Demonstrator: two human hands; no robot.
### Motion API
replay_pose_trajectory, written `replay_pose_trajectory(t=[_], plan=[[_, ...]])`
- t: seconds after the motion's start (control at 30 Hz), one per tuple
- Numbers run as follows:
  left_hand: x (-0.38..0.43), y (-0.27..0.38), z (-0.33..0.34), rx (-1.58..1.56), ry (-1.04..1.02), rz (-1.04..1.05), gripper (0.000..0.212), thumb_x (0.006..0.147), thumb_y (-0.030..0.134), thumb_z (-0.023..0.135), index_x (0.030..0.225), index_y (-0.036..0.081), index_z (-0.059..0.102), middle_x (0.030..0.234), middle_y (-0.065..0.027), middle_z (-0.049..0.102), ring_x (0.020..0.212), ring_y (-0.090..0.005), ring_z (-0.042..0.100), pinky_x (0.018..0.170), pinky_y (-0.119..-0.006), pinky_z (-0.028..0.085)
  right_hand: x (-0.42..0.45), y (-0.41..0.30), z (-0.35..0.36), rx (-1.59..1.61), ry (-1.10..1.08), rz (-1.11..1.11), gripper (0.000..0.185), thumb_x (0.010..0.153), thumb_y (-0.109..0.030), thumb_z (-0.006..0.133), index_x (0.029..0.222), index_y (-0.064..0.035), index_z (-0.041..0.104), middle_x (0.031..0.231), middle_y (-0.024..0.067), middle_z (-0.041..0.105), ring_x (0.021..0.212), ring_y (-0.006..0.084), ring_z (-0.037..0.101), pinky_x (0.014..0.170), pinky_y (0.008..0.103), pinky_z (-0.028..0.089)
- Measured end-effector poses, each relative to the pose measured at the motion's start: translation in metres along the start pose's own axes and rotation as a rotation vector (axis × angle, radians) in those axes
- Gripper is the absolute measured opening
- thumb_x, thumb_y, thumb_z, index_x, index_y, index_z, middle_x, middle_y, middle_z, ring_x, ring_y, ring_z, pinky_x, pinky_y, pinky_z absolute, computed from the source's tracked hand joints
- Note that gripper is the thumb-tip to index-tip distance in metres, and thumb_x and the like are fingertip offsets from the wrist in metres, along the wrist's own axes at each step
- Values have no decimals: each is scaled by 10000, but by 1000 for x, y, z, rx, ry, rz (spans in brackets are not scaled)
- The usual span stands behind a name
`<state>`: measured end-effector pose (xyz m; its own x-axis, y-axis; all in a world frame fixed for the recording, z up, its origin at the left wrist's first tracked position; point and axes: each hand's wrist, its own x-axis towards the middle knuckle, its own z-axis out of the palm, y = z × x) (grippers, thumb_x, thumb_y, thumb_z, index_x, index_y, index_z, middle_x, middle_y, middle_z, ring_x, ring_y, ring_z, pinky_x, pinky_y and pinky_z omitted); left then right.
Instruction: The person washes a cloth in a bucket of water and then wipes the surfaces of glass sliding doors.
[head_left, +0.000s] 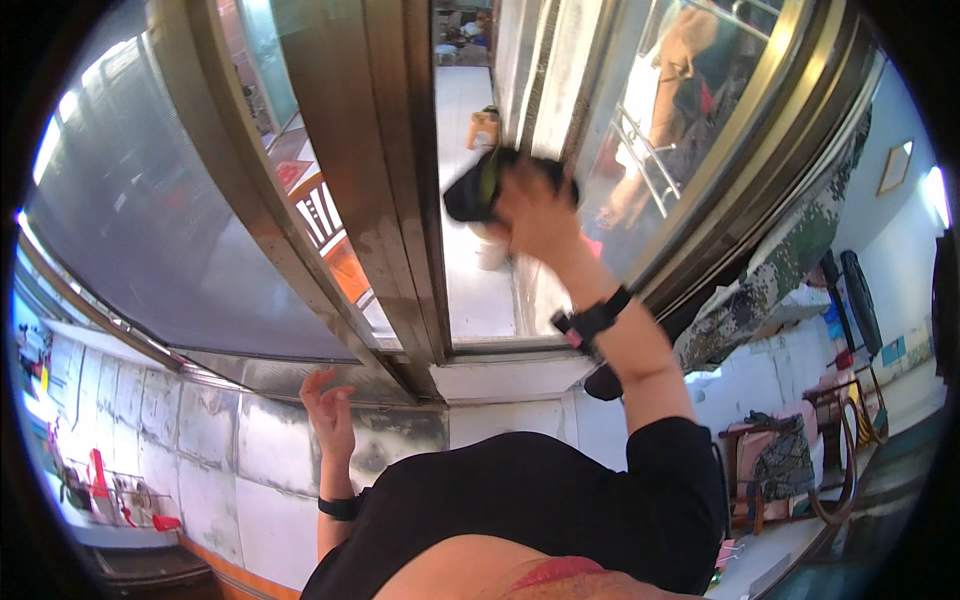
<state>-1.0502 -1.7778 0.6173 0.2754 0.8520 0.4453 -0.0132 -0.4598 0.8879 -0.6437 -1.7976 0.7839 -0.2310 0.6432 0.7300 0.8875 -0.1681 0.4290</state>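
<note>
My right hand (538, 217) is raised in front of me, its fingers spread over a black cloth or pad (466, 193) with a yellow-green patch. Motion blurs both, so I cannot tell whether the black thing touches glass. Behind it stand a metal-framed glass door or window (409, 195) and a pale upright frame strip (559, 97). A glass pane (611, 187) on the right reflects an arm. Lower down, my left hand (331, 416) hovers before the bottom rail with its fingers apart and nothing in them. Dark bands circle both of my wrists.
A mesh screen panel (210, 225) fills the left. Camouflage fabric (780, 262) hangs at right, above a wooden chair (814, 450) with cloth on it. Red items (97, 480) lie at lower left. Beyond the frame are an orange container (482, 131) and a slatted chair (322, 217).
</note>
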Motion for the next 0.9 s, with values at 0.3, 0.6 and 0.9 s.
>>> replay_pose_trajectory(t=[0.3,0.6,0.9], plan=[[-20,-10,-21,-84,97,-224,455,959,84,511,1364,52,305,1243,-147,483,912,-179,590,870,-321,490,29,161,-79,-109,601,530,740,933,-551,382,1402,19,326,1439,302,309,1357,513,204,1066,681,84],[-29,-6,-43,-5,74,-254,505,954,53,494,1393,79,246,1212,-135,490,897,-170,587,850,-324,493,-166,-51,83,147,141,595,580,836,-406,565,1264,-24,479,1354,311,351,1259,669,161,967,803,78],[-15,-18,-21,-80,33,-274,539,948,37,502,1408,80,224,1225,-141,492,918,-178,603,857,-314,485,-91,2,40,-68,33,387,414,762,-494,617,954,-132,676,1180,264,514,1303,554,252,962,802,106]])
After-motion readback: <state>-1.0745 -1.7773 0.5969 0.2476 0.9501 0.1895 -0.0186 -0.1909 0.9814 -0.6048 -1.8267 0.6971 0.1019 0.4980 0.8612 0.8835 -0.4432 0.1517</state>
